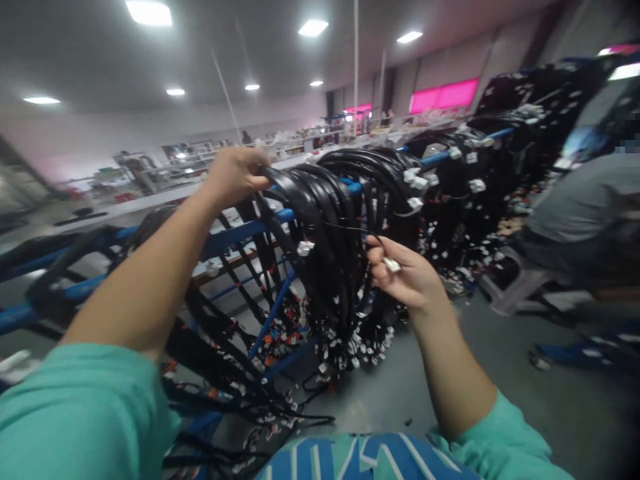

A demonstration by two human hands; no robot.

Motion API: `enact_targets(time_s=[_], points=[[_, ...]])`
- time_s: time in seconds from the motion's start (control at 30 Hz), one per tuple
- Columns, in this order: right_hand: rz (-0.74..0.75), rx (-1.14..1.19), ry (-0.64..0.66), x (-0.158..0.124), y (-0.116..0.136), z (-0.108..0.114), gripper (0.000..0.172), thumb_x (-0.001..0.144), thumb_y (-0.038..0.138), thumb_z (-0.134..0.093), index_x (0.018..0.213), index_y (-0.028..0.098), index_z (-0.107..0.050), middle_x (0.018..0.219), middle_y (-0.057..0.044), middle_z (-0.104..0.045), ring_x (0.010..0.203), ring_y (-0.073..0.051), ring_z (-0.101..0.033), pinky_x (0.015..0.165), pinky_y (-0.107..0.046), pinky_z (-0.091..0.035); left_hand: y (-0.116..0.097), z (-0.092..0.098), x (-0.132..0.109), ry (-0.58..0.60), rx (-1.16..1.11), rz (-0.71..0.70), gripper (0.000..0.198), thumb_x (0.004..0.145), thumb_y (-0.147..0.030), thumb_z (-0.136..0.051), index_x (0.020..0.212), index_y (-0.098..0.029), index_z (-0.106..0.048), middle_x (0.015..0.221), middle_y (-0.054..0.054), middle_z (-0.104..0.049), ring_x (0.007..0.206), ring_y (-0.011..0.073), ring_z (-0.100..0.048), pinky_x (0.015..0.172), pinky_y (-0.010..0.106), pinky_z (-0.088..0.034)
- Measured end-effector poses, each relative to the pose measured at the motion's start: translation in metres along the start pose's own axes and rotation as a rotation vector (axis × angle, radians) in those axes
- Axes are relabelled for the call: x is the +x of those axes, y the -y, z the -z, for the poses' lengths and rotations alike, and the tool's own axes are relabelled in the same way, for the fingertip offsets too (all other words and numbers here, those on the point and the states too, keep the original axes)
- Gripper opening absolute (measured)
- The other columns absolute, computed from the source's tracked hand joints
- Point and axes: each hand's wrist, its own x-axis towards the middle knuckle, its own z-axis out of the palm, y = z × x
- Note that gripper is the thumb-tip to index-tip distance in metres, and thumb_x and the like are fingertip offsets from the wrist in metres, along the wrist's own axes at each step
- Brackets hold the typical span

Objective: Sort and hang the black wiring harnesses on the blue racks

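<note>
My left hand (236,176) is raised at the top of the rack, fingers closed on the end of a thick black wire harness (296,189) that drapes over the blue rail. Lower and to the right, my right hand (407,275) pinches a thin black wire ending in a white connector (392,265). That wire runs left toward the hanging harnesses. Another white connector (305,248) dangles against the bundle between my hands. Motion blurs my left fingertips a little.
A blue metal rack (235,235) carries several black harnesses, with many white connectors (357,347) clustered at their lower ends. More loaded racks stretch back to the right. At the right edge a person in a grey shirt (583,197) sits on a grey stool (515,280).
</note>
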Motion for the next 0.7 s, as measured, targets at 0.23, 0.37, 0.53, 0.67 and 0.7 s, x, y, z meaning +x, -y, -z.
enact_targets(time_s=[0.23,0.37,0.53,0.67,0.7], points=[[-0.032,0.171,0.018,-0.008,0.013,-0.022,0.037,0.096,0.020,-0.020,0.100,0.024,-0.057,0.088,0.004,-0.065,0.068,-0.002,-0.061,0.066,-0.017,-0.053,0.000,-0.008,0.008,0.002,0.081,0.057,0.029,0.068,-0.025,-0.062,0.091,-0.010,-0.070,0.061,-0.004,-0.052,0.058,0.0063,-0.040,0.056,0.019,-0.028],[0.103,0.065,-0.012,-0.006,0.012,-0.026,0.035,0.095,0.018,-0.023,0.106,0.029,-0.055,0.103,0.005,-0.063,0.089,-0.004,-0.062,0.074,-0.022,-0.053,0.006,-0.011,0.010,-0.013,0.051,0.042,0.024,0.067,-0.024,-0.063,0.086,-0.010,-0.070,0.058,-0.005,-0.050,0.056,0.0052,-0.040,0.055,0.019,-0.028],[0.128,0.003,-0.061,-0.007,0.009,-0.026,0.027,0.093,0.026,-0.030,0.099,0.026,-0.056,0.086,0.003,-0.064,0.075,-0.006,-0.064,0.066,-0.022,-0.053,0.019,-0.017,0.014,-0.062,-0.096,0.023,0.018,0.057,-0.017,-0.068,0.075,-0.014,-0.069,0.052,-0.006,-0.051,0.053,0.0057,-0.039,0.054,0.020,-0.029],[0.223,-0.126,-0.014,-0.008,-0.008,-0.021,0.022,0.085,0.043,-0.046,0.094,0.025,-0.055,0.069,0.003,-0.060,0.057,-0.010,-0.060,0.054,-0.023,-0.050,0.020,-0.016,0.014,-0.028,-0.118,0.026,0.014,0.056,-0.018,-0.067,0.069,-0.016,-0.067,0.051,-0.005,-0.047,0.052,0.0089,-0.040,0.054,0.024,-0.030],[0.255,-0.204,-0.020,-0.006,-0.016,-0.019,0.024,0.082,0.045,-0.051,0.095,0.024,-0.054,0.072,0.002,-0.061,0.061,-0.011,-0.061,0.056,-0.025,-0.050,0.020,-0.015,0.014,-0.021,-0.116,0.026,0.013,0.056,-0.020,-0.066,0.069,-0.016,-0.067,0.051,-0.004,-0.047,0.052,0.0096,-0.040,0.054,0.025,-0.030]])
